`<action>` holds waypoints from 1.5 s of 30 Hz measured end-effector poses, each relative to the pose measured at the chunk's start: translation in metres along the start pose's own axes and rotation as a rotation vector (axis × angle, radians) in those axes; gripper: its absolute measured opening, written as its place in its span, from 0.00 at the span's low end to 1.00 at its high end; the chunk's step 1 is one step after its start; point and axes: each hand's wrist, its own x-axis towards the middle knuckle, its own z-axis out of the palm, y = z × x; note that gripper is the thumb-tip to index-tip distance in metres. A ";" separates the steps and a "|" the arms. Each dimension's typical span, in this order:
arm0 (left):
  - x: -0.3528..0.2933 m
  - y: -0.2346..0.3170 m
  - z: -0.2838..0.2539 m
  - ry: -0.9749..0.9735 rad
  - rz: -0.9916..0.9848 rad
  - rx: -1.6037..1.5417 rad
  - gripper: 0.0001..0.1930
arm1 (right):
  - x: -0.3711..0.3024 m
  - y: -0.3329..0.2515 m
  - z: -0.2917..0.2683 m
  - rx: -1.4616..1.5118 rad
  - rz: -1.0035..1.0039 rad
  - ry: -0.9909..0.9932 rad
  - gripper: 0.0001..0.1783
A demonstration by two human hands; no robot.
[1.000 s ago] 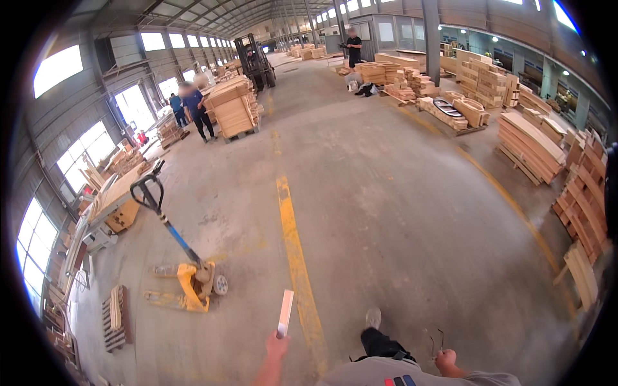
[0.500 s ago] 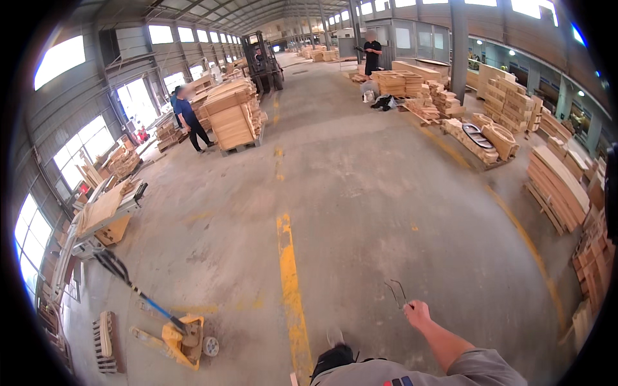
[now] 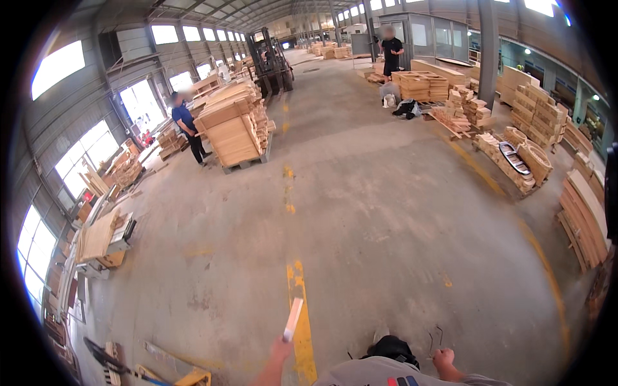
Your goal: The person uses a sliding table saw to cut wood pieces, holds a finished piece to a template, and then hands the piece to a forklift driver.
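At the lower middle, my left hand (image 3: 280, 349) is closed round the lower end of a short pale wooden strip (image 3: 294, 316), which points up and away over the yellow floor line. The strip's end near my fingers looks whitish. Off to the right, my right hand (image 3: 444, 358) is closed on a pair of glasses (image 3: 440, 334); their thin dark arms with bent tips stick out past my fingers. The rest of the glasses is hidden in the hand. Below both hands are my grey shirt and a dark shoe or trouser leg.
A yellow pallet jack (image 3: 193, 376) with a black handle stands at the lower left, near a board-topped machine table (image 3: 96, 241). Ahead left are a person (image 3: 187, 125), a tall wood stack (image 3: 228, 132) and a forklift (image 3: 270, 64). Wood piles (image 3: 537, 112) and another person (image 3: 391, 55) are right.
My left hand has come into view with the wooden strip. My right hand with the glasses is lower in the picture. The pallet jack has slid toward the lower edge as I advance.
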 end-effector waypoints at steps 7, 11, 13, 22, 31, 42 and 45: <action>0.194 0.183 -0.022 -0.030 0.020 -0.090 0.21 | 0.188 -0.120 0.038 -0.310 -0.087 0.013 0.21; 0.204 0.216 0.022 -0.239 -0.305 -0.049 0.24 | 0.317 -0.290 0.040 -0.132 -0.228 -0.055 0.20; 0.213 0.231 0.041 -0.325 -0.298 0.088 0.24 | 0.388 -0.371 0.048 -0.075 -0.349 -0.024 0.18; 0.407 0.346 0.081 -0.488 -0.301 0.230 0.24 | 0.607 -0.690 0.050 0.235 -0.419 0.034 0.16; 0.814 0.639 0.000 -0.150 -0.057 0.025 0.22 | 0.764 -0.609 0.105 0.031 0.171 0.027 0.17; 1.069 0.855 0.012 -0.115 -0.085 0.063 0.23 | 1.103 -0.937 0.150 -0.193 -0.216 -0.046 0.19; 1.073 0.809 0.064 -0.445 -0.150 0.454 0.34 | 1.182 -1.144 0.112 -0.053 -0.321 -0.183 0.16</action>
